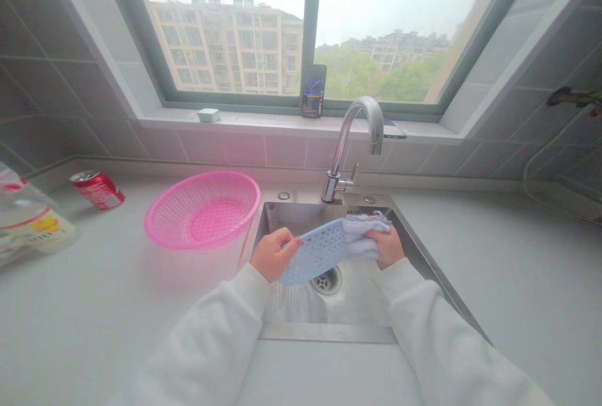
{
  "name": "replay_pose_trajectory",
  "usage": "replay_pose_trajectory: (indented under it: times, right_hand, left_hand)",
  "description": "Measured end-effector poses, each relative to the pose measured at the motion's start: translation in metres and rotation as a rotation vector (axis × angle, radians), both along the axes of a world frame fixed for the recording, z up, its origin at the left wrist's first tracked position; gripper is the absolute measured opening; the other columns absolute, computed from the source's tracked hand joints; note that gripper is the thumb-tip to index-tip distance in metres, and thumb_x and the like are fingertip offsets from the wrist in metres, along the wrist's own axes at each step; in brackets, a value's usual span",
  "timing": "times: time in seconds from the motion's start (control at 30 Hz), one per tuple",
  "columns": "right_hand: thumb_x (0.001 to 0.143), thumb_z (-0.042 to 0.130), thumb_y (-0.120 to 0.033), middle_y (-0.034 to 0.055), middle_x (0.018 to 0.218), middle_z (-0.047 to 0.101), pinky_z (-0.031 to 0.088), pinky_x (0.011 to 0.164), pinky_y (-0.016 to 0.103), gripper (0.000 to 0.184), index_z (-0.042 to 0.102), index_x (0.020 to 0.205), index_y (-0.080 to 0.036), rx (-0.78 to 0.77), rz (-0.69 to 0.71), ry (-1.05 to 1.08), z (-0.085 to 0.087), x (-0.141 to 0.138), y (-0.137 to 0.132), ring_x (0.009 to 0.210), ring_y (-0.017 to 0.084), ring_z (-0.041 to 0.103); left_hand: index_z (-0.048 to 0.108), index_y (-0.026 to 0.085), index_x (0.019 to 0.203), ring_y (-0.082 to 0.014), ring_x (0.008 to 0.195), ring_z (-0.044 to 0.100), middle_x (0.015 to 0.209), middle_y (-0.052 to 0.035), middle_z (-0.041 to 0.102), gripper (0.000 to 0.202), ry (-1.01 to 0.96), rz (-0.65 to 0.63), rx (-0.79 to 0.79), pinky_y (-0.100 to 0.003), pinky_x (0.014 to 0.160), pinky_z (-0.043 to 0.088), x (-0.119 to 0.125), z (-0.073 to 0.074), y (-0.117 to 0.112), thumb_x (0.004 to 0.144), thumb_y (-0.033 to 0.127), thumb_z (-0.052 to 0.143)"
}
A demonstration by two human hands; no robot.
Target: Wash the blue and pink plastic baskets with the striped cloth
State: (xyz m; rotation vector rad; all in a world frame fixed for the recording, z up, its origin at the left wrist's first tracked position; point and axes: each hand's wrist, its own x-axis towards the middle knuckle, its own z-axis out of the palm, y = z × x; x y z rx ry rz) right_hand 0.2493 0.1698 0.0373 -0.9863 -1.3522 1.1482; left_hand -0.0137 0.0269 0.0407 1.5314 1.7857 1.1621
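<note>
Hands worked over the steel sink [329, 332], both reaching out of white sleeves. The left grip [273, 255] was closed on the near-left edge of a pale blue perforated strainer [316, 256], thumb on top and fingers curled beneath, holding it tilted above the basin. The right grip [388, 246] was clenched around a bunched lilac cloth [364, 230], which was pressed against the strainer's right end. Strainer and cloth hung in the air within the sink's outline, just above the round drain [328, 280] and in front of the curved chrome tap [355, 136], whose spout pointed down behind them.

On the pale table [94, 305] to the left, a pink mesh basket [203, 210] stood just beside the sink, its rim close to the basin's edge. Farther left a red drinks can [98, 189] lay on its side near the tiled wall, and a clear plastic bag [28, 221] with printed contents sat at the frame's edge.

On the window sill [263, 122] behind the tap a dark phone [313, 91] leaned upright against the window frame. A small green dish [208, 115] lay well to its left, and a flat dark object [394, 131] lay just right of the spout.
</note>
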Motion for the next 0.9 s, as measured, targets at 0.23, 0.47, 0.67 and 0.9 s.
replay_pose_trajectory:
  times: [0.23, 0.47, 0.67, 0.9]
  right_hand:
    - [0.068, 0.086, -0.038, 0.0057, 0.089, 0.083, 0.061, 0.083, 0.041, 0.022, 0.076, 0.080, -0.023, 0.221, 0.486, -0.146, 0.010, -0.042, -0.061, 0.085, 0.029, 0.076]
    - [0.058, 0.089, -0.032, 0.0049, 0.084, 0.080, 0.059, 0.085, 0.041, 0.027, 0.075, 0.080, -0.025, 0.081, 0.090, -0.039, 0.004, -0.007, -0.017, 0.083, 0.028, 0.074]
    - [0.062, 0.086, -0.030, 0.0049, 0.086, 0.080, 0.059, 0.087, 0.042, 0.022, 0.076, 0.081, -0.025, 0.073, 0.110, -0.082, 0.005, -0.002, -0.010, 0.087, 0.029, 0.074]
    - [0.065, 0.089, -0.036, 0.0048, 0.087, 0.082, 0.059, 0.087, 0.042, 0.025, 0.078, 0.083, -0.024, 0.146, 0.463, -0.135, 0.004, -0.040, -0.052, 0.087, 0.030, 0.075]
  left_hand:
    - [0.052, 0.023, 0.065, -0.0173, 0.062, 0.049, 0.059, 0.0028, 0.052, 0.038, 0.015, -0.046, -0.002, -0.031, 0.064, 0.032, 0.010, -0.006, 0.009, 0.082, 0.056, 0.054]
    - [0.051, 0.023, 0.066, -0.0169, 0.059, 0.050, 0.056, 0.0039, 0.052, 0.040, -0.025, -0.045, 0.014, -0.031, 0.063, 0.035, 0.003, -0.002, 0.004, 0.086, 0.058, 0.051]
    - [0.051, 0.023, 0.066, -0.0166, 0.060, 0.050, 0.058, 0.0042, 0.050, 0.040, -0.038, -0.006, 0.025, -0.030, 0.062, 0.035, 0.001, -0.004, 0.002, 0.087, 0.057, 0.052]
    - [0.065, 0.021, 0.067, -0.0181, 0.065, 0.053, 0.062, 0.0004, 0.061, 0.035, -0.004, -0.031, -0.012, -0.030, 0.064, 0.036, 0.000, -0.010, 0.011, 0.082, 0.052, 0.063]
